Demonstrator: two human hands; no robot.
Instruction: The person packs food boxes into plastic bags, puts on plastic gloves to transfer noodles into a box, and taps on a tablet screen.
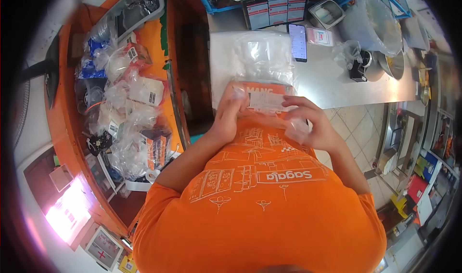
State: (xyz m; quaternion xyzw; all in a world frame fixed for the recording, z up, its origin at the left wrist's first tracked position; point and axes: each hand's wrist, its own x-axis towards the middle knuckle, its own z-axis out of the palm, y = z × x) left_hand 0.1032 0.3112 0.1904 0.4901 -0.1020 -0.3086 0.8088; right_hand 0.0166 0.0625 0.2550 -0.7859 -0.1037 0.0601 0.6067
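Observation:
An orange packet with white lettering and a white label (265, 97) is held in front of my chest, inside clear plastic. My left hand (230, 110) has its fingers closed on the left side of the packet. On the right, my right hand (308, 121) is curled at the packet's edge, with clear crinkled plastic gathered by its fingers. Just beyond the hands, a stack of clear plastic bags (255, 54) lies on the metal table.
A tablet (275, 10), a phone (298, 43), a small metal container (327, 14) and a large plastic tub (373, 25) stand on the metal table (332, 83). To the left, bagged packets (144, 89) cover an orange counter. A metal bowl (392, 65) is at the right.

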